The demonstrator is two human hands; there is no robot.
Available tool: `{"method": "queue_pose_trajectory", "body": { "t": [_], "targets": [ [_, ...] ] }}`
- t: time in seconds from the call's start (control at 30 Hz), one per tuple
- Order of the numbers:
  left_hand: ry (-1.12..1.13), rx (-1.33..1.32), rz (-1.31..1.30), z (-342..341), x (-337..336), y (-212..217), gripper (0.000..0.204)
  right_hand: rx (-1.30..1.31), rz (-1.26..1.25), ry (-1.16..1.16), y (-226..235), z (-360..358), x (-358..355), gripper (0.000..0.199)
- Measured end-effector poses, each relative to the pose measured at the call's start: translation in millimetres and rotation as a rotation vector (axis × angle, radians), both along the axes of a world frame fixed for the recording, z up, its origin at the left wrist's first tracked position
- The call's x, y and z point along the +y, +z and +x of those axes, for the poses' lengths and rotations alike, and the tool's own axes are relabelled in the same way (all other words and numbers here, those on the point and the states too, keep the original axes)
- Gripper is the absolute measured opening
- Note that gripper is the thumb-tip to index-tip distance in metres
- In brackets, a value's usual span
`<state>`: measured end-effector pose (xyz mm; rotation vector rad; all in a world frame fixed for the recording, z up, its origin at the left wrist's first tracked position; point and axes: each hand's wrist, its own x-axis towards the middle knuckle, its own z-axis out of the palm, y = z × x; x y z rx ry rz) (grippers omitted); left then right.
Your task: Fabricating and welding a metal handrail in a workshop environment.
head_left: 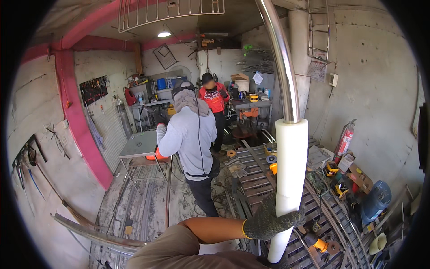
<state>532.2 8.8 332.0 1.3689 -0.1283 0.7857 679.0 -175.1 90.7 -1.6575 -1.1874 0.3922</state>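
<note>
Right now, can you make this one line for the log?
left hand: gloved, gripping white tube | metal pole: rising from tube's top | co-worker in grey hoodie: standing beside metal table

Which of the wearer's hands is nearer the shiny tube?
The left hand: it grips the white cylinder below the tube. The right isn't clearly visible; a dark shape farther down may be it.

pole (283,62): glossy metal | cylinder (291,166): matt plastic | gloved hand (272,220): rough knit
</note>
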Motion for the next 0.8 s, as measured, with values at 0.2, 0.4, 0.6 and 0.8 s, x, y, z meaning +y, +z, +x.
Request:
{"method": "queue_pose_trajectory", "body": {
  "t": [0.2, 0.4, 0.6, 0.8],
  "targets": [
    [-0.044, 0.12, -0.034, 6.4, 4.0, -57.4, 0.055, 0.057, 0.108, 0.137, 81.3, -45.5, 91.2, 0.029],
    [0.371, -0.002, 0.254, -17.9, 27.9, 49.5, 0.035, 0.125, 0.014, 0.231, 42.1, -35.5, 78.2, 0.034],
    [0.589, -0.212, 0.314, -50.8, 45.6, 98.7, 0.069, 0.045, 0.044, 0.445, 70.5, -37.5, 66.7, 0.037],
    [0.782, -0.349, 0.233, -88.5, 15.5, 140.6, 0.06, -0.603, 0.133, 0.459, -33.0, -31.0, 69.5, 0.048]
  ]
}}
